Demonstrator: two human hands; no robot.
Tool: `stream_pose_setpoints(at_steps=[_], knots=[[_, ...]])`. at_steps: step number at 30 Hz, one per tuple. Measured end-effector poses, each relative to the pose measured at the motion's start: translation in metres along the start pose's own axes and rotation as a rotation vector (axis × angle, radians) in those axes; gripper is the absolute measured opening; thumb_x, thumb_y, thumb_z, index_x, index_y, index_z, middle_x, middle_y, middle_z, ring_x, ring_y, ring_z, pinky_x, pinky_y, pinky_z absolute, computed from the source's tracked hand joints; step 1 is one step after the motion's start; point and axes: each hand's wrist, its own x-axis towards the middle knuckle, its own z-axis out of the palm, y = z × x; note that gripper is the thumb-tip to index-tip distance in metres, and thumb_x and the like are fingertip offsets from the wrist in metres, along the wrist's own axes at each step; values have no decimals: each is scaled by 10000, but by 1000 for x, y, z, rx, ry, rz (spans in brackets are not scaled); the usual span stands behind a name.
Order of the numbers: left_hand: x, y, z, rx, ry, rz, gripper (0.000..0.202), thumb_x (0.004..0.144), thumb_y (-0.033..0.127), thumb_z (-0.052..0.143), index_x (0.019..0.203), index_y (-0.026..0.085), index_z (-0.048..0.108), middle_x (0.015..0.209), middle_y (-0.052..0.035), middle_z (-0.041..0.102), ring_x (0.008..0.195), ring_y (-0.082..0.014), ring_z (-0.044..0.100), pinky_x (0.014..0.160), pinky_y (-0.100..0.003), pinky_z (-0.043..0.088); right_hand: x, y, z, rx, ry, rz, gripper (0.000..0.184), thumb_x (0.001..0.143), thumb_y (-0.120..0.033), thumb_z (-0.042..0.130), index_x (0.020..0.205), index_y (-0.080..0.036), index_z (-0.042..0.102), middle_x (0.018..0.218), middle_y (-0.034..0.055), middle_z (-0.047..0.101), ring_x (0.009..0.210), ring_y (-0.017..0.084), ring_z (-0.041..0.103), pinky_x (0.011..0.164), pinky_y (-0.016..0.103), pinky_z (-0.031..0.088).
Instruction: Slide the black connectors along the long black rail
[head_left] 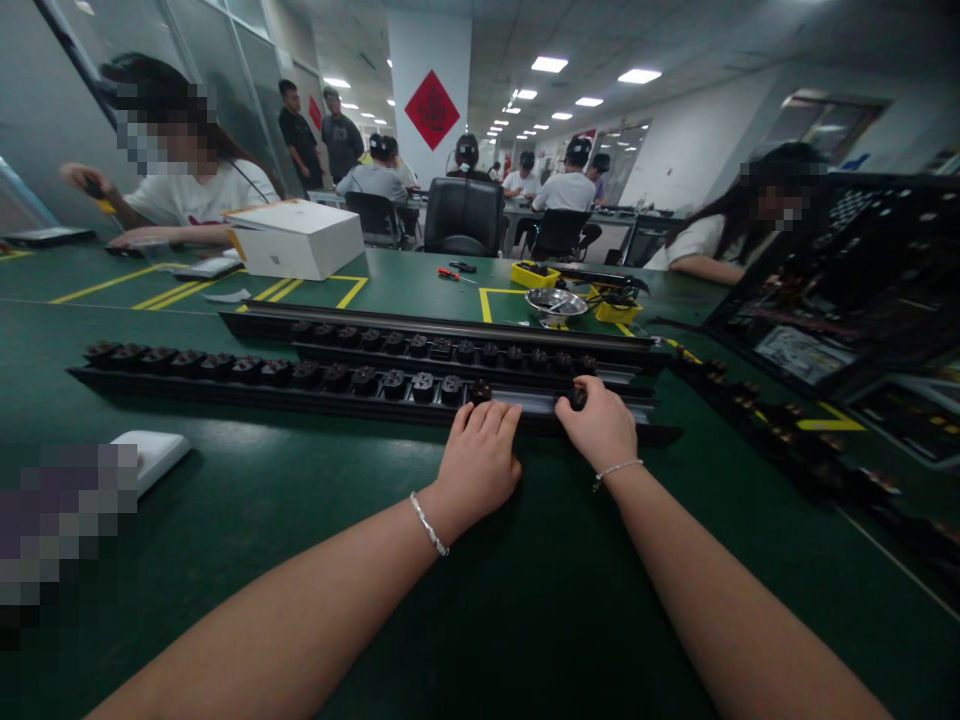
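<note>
A long black rail [322,405] lies across the green table, with a row of round black socket modules [364,380] seated along it. My left hand [484,455] is closed over the rail's front edge, its fingertips beside the last module [481,390] of the row. Between thumb and fingers of my right hand [602,425] is a dark round socket module [577,398], held at the bare right stretch of the channel. Its underside is hidden. Just behind runs a second rail [622,372] with a similar row of modules.
Loose black modules [780,430] form a line at the right, near an open dark case [847,270]. Farther back are a metal bowl [555,303], yellow trays [534,275], a screwdriver [454,275] and a white box [300,240]. Co-workers sit at left and right.
</note>
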Motion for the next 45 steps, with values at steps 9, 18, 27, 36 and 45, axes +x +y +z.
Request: stream_pose_setpoints(at_steps=[9,18,27,36,45], knots=[[-1,1,0,-3,-3,-6,541,800,247,485,1331,175,410,1349,-71,492,1256,-227,385,1109,-431,214,1,5,0,-41,9,6,431,763,-414,485,1111,-183,589,1033,110,643,1032,272,542,858,382,396],[-1,0,-1,-7,-6,-9,541,798,243,499,1328,184,412,1344,-66,496,1250,-221,390,1111,-429,220,2,6,-3,-13,-11,19,416,770,-368,479,1133,-189,577,1040,112,642,1016,267,555,826,370,413],[-1,0,0,-11,-2,-10,538,801,244,489,1329,174,415,1342,-67,502,1252,-223,394,1114,-424,212,2,8,-3,27,-3,20,412,765,-297,469,1155,-194,554,1072,91,647,1021,257,559,826,362,415],[-1,1,-1,-13,-5,-14,535,798,233,493,1326,184,419,1340,-61,505,1251,-220,395,1114,-425,220,0,13,-2,-18,77,41,431,748,-347,489,1132,-169,565,1071,120,634,1038,270,539,883,401,388],[-1,0,0,-21,7,-11,534,798,236,490,1325,179,423,1332,-63,511,1244,-219,401,1110,-428,222,1,16,-2,-7,73,54,423,757,-329,472,1141,-172,556,1050,112,642,1043,266,541,891,402,379]])
